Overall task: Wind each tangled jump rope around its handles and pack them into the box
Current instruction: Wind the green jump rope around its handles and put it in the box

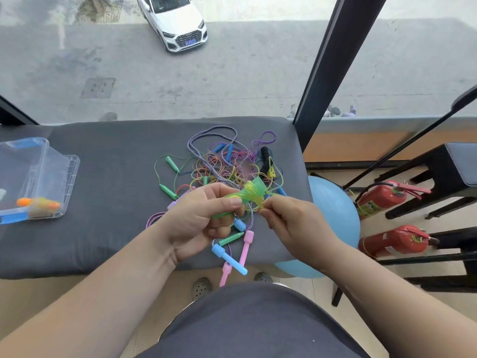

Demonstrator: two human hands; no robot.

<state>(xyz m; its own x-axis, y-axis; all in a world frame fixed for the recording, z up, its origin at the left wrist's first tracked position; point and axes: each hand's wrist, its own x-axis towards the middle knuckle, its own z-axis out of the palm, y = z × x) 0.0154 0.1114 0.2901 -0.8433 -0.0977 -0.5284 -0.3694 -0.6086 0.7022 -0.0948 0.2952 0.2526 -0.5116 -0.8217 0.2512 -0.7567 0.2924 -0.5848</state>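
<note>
- Tabletop of grey padding (116,215) carries a tangled heap of thin coloured jump ropes (224,164) on its right half, with green, blue and black handles mixed in.
- Above the near edge, the left hand (196,220) has fingers and thumb curled round a pair of translucent green plastic handles (236,197).
- Round the far end of those handles sits a blurred coil of yellow-green clear cord (251,191).
- Just beside the coil, the right hand (291,228) pinches a strand of that cord between thumb and fingertips.
- Below the hands, two pink handles (246,244) and a light blue handle (227,257) lie at the tabletop's near edge, partly overhanging it.
- At the left end stands a clear plastic box with blue latches (51,171); inside lies a wound rope with orange handles (38,204).
- On the floor at the right are a light blue exercise ball (333,202) and two red fire extinguishers (382,200).
</note>
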